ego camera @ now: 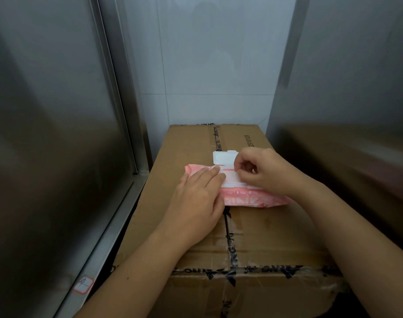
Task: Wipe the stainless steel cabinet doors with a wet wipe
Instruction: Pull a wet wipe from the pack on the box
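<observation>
The wet wipe pack (253, 199), pink with a white top panel, lies flat on a taped cardboard box (264, 237). The box stands between 2 stainless steel cabinet doors, the left door (46, 111) and the right door (345, 76), with a white tiled wall (207, 65) behind. The hinged lid (223, 157) of the pack is flipped up, away from the person. The left hand (196, 198) lies on the left end of the pack with fingers straight, pressing it down onto the box. The right hand (262, 171) is curled over the dispensing opening, thumb and forefinger pinched together at the white panel. Whether a wipe is already between them cannot be determined, because the fingers cover the opening. Current step, as judged: extraction of 1 wipe, with door wiping not yet begun. Fault conditions from this point are as follows. (a) If the left hand relaxes its pressure during the pull, the light pack is likely to lift or slide along the box with the wipe. (b) A fast or steep pull may draw out 2 or more interleaved wipes, or tear the first. (c) A shallow pinch on wet material may slip and leave the wipe inside the opening. (d) A lid left open will allow the remaining wipes to dry. Pull slowly and straight up, with the pack held down.
</observation>
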